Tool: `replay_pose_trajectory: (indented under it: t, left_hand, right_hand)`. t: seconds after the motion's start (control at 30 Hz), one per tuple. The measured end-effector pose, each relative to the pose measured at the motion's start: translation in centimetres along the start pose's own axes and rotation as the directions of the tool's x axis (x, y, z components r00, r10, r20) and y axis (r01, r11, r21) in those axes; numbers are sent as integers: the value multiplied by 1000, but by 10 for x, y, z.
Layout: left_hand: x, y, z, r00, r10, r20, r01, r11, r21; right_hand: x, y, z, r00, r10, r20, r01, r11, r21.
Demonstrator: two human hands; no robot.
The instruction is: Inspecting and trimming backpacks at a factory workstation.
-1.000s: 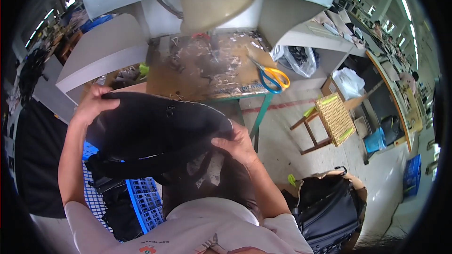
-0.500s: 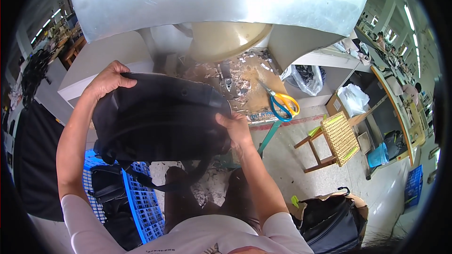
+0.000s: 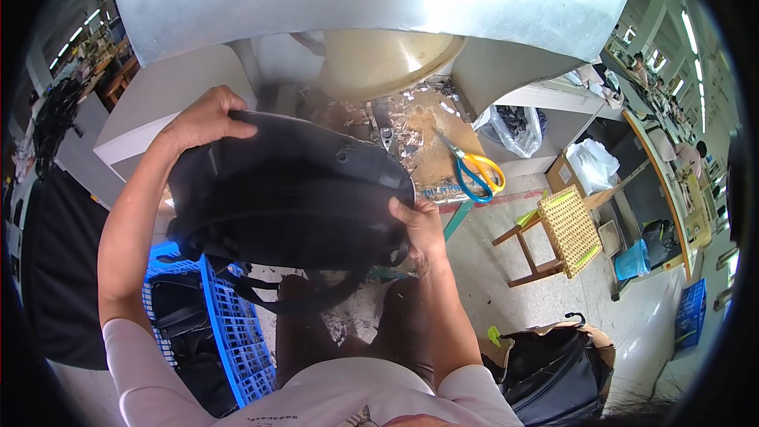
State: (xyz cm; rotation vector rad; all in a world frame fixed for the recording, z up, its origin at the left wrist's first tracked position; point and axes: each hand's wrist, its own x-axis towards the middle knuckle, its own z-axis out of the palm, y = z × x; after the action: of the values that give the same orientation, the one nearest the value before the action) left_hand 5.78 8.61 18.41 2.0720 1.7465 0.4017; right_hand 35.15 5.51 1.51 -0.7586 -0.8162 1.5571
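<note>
A black bag (image 3: 292,190) with hanging straps is held up in front of me, above my knees. My left hand (image 3: 209,119) is closed on its upper left edge, the thumb lying on the near face. At the bag's right end my right hand (image 3: 421,225) grips the edge, thumb in front and the other fingers hidden behind it. A strap loop droops from the bag's lower side. Just beyond my right hand, a pair of scissors (image 3: 473,172) with one yellow and one blue handle rests on the scrap-covered worktop (image 3: 443,122).
A blue plastic basket (image 3: 229,332) holding black bags stands at my lower left. Right of me are a woven stool (image 3: 571,231) and a box of black items (image 3: 557,368). A large metal hood (image 3: 371,0) overhangs the worktop. A blue bin (image 3: 632,259) stands farther right.
Both hands have shifted the bag slightly to the right, and it has tilted a little, its right end lower. My grip on both ends stays.
</note>
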Motion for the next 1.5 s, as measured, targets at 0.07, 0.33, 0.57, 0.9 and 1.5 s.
replay_pose_trajectory:
  t: [0.07,0.33,0.57,0.9,1.5]
  left_hand:
    - [-7,0,13,986,79,149,-72,996,-57]
    - [-106,-53,111,999,-36,0,30,850,-527]
    - [-151,-110,148,886,-451,-110,-117,12,-993]
    - [-79,-101,167,886,-437,155,87,-171,-981]
    - [-225,-36,125,657,-644,-391,-142,403,-904]
  right_hand:
    - [-11,-9,-15,997,21,69,-18,999,-37]
    - [-9,-62,84,797,43,603,493,530,-690]
    - [-59,25,16,865,41,500,190,896,-402]
    - [-27,23,4,971,52,234,60,893,-446]
    - [-69,57,47,925,377,57,-77,331,-940]
